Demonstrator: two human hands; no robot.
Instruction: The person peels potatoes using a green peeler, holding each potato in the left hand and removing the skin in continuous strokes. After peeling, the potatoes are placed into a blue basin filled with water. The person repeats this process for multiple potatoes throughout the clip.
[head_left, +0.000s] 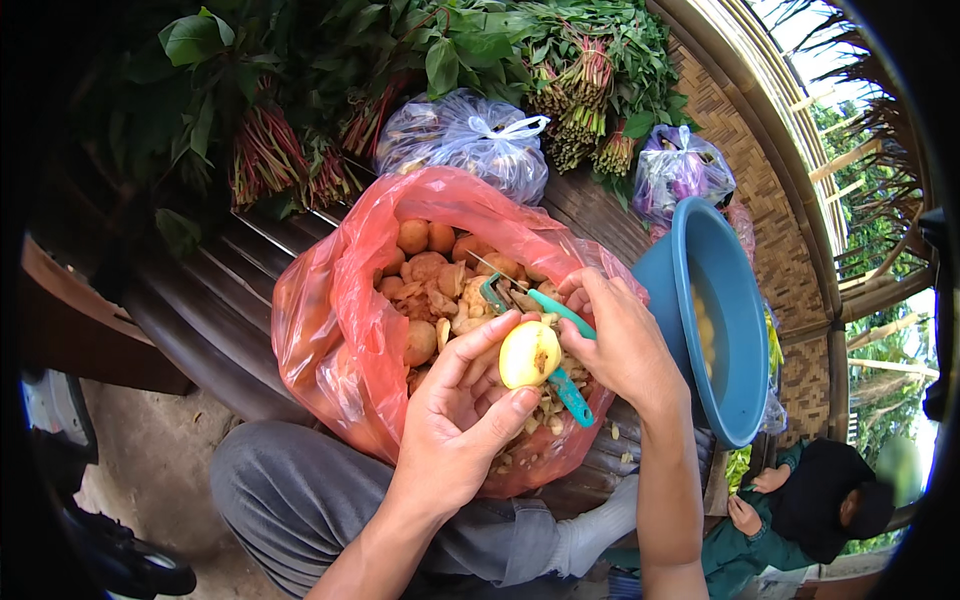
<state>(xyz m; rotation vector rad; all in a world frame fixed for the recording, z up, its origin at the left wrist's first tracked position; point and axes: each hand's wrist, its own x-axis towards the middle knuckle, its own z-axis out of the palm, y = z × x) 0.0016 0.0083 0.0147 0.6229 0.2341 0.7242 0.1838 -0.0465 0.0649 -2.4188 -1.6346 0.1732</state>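
My left hand holds a peeled yellow potato in its fingertips, with a brown blemish on its face. In my right hand is a small knife with a teal handle, its thin blade angled up and left, apart from the potato. Both hands are over an open red plastic bag. Inside it lie several unpeeled potatoes and pale peelings. A teal peeler rests on the peelings, its middle hidden behind the potato.
A blue basin to the right holds water and pale pieces. Behind the red bag are a knotted clear bag, a smaller knotted bag and bundled leafy greens. Another person sits at lower right. Bamboo slats form the seat.
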